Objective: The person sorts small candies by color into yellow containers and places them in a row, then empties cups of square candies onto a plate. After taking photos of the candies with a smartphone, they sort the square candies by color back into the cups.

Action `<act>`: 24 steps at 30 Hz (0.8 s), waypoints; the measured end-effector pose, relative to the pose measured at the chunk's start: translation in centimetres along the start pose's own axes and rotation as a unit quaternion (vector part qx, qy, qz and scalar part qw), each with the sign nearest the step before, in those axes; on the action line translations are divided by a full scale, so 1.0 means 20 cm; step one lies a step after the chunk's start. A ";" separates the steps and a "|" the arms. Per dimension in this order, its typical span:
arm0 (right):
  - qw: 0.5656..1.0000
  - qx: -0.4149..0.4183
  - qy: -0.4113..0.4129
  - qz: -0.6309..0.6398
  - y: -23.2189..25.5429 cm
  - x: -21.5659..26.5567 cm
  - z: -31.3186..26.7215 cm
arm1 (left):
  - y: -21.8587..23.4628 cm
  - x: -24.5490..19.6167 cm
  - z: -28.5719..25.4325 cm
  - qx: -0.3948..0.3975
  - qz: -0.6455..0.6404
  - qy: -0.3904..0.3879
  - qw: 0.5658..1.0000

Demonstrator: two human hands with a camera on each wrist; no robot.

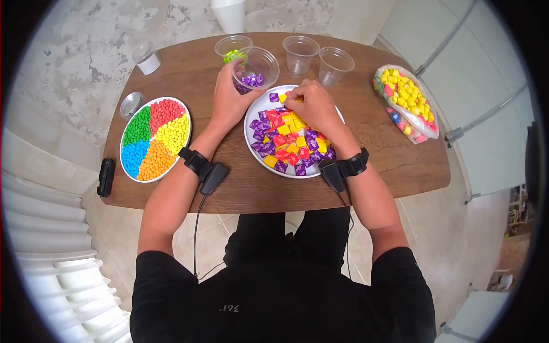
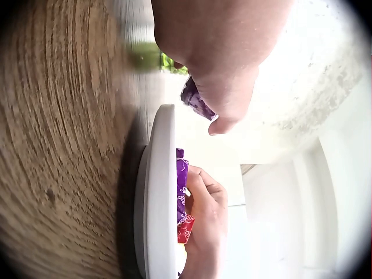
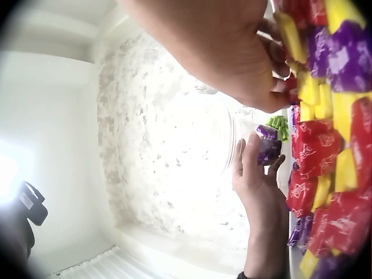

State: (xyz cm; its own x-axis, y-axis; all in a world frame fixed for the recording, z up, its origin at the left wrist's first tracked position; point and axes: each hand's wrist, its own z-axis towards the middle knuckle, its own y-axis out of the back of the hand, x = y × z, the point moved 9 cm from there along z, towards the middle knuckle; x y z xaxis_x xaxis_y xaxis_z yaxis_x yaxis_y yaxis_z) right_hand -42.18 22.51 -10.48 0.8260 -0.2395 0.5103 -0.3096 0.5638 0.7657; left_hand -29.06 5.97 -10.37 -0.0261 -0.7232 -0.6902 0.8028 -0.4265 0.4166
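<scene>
My left hand (image 1: 229,103) grips a clear plastic cup (image 1: 264,57) holding purple wrapped candies (image 1: 251,81), beside the plate's far left edge. The round white plate (image 1: 250,137) carries a mix of purple, red and yellow wrapped candies (image 1: 293,147). Over the plate's far side, my right hand (image 1: 315,104) has its fingers curled down, pinching a wrapped candy that the fingers mostly hide. In the right wrist view, red and yellow wrapped candies (image 3: 314,148) lie right at those fingertips. Behind the held cup stands another clear cup (image 1: 233,41) with green wrapped candies (image 1: 230,56).
Two clear cups (image 1: 301,52) stand beyond the plate. On the left, a white plate (image 1: 123,150) bears small candies sorted by colour, with a lid (image 1: 132,105), a jar (image 1: 146,59) and a black case (image 1: 106,177) around it. A bag of yellow and pink pieces (image 1: 405,103) lies right.
</scene>
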 end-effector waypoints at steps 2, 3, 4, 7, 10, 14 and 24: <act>1.000 -0.013 0.006 0.014 0.01 0.00 0.01 | 0.00 -0.02 -0.01 0.006 -0.001 -0.009 1.000; 1.000 -0.013 0.007 0.018 0.01 0.00 0.01 | 0.00 -0.04 0.00 0.005 -0.006 -0.020 1.000; 0.998 -0.041 0.031 0.023 0.04 0.01 0.02 | 0.01 -0.04 0.01 0.005 -0.002 -0.021 1.000; 0.996 -0.053 0.004 0.070 0.11 0.03 0.01 | 0.00 -0.06 -0.01 0.028 0.012 -0.025 0.999; 0.988 -0.065 -0.044 0.132 0.13 -0.01 0.00 | 0.02 -0.09 -0.01 0.012 0.029 -0.058 0.998; 0.976 -0.102 -0.046 0.185 0.19 0.00 0.00 | 0.03 -0.16 -0.01 0.009 0.033 -0.086 0.996; 0.927 -0.138 -0.023 0.348 0.22 0.06 0.00 | 0.01 -0.23 -0.03 0.060 0.026 -0.095 0.993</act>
State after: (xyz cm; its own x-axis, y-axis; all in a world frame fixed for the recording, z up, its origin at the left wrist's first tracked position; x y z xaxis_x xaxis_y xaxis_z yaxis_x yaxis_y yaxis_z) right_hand -42.57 24.80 -6.51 0.4486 0.2273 0.8643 -0.6220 0.7739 0.1193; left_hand -28.45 9.68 -7.52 -0.1074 -0.8301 -0.5472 0.7296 -0.4397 0.5238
